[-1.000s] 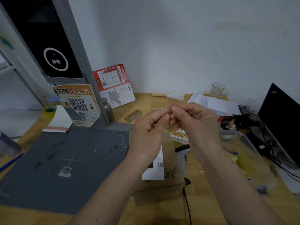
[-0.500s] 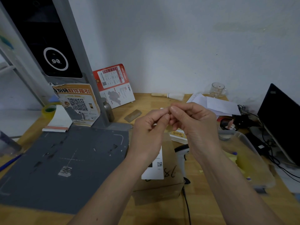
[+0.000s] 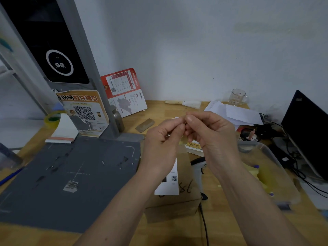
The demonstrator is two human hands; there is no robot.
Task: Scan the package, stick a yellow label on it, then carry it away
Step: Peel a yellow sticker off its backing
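Sitting nearest on the bench (image 3: 177, 107), the package (image 3: 184, 201) waits under both wrists. Above it, left hand (image 3: 162, 139) and right hand (image 3: 211, 135) meet fingertip to fingertip, pinching something tiny, probably peeling a label; I cannot see it. Peel slowly, keeping the adhesive off the skin.

Matt brown cardboard package (image 3: 184, 203) with a smooth white paper shipping label (image 3: 168, 183); pale wooden table (image 3: 159, 110); matt grey scanning mat (image 3: 53, 183), scuffed; clear glass cup (image 3: 237, 96); translucent plastic bin (image 3: 276, 176); glossy black monitor (image 3: 308, 130).
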